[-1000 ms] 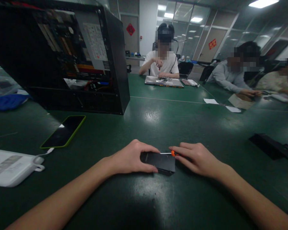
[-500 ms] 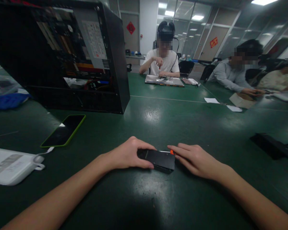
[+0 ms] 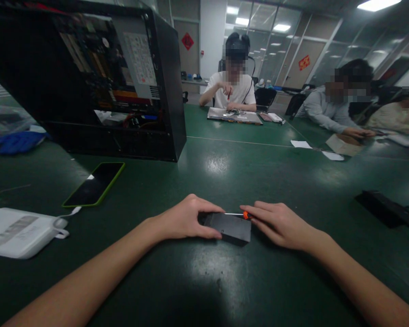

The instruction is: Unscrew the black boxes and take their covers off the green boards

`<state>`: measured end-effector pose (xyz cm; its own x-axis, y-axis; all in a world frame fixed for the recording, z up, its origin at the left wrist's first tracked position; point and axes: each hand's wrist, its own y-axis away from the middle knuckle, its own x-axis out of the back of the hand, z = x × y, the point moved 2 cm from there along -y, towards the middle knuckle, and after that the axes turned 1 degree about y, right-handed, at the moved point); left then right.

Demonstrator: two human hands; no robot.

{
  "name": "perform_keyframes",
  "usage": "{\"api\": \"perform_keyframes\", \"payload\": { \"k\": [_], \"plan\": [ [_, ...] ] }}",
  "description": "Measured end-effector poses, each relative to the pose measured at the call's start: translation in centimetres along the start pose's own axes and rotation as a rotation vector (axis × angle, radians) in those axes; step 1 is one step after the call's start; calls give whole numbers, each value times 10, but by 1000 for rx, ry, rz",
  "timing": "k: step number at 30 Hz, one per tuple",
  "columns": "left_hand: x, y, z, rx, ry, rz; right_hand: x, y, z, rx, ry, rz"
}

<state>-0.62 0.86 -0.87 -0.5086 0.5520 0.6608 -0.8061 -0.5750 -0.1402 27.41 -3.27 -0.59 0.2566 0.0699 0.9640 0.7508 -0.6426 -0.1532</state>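
My left hand (image 3: 190, 219) grips the left end of a small black rectangular box (image 3: 231, 227) on the green table, thumb along the near side and fingers behind. In my right hand (image 3: 276, 225) is a screwdriver (image 3: 247, 215) with an orange-red collar; the palm hides most of its handle. The thin metal shaft points left along the box's far edge, and its tip ends by my left fingertips. Whether the tip touches the box I cannot tell.
An opened black computer case (image 3: 122, 91) stands at the back left. Before it lie a phone (image 3: 94, 185) with a green edge and a white power bank (image 3: 20, 231). Blue gloves (image 3: 17, 141) are far left, a black object (image 3: 385, 209) right. A person (image 3: 234, 88) sits opposite.
The view has shifted slightly, so the surroundings sit a little to the right. The box's face has turned a bit, and more of the screwdriver shaft shows. Both hands keep their holds.
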Motion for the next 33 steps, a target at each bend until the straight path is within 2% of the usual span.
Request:
{"api": "perform_keyframes", "payload": {
  "k": [8,13,23,33],
  "plan": [
    [-7,1,4,-43,-54,42,17,13,21,-32,54,125],
    [-12,2,9,-45,-87,60,17,15,35,-153,155,79],
    [-13,1,15,-56,-140,69,4,8,29,-257,134,-14],
    [-16,3,18,-90,-176,80,2,9,35,-334,142,-3]
  ]
}}
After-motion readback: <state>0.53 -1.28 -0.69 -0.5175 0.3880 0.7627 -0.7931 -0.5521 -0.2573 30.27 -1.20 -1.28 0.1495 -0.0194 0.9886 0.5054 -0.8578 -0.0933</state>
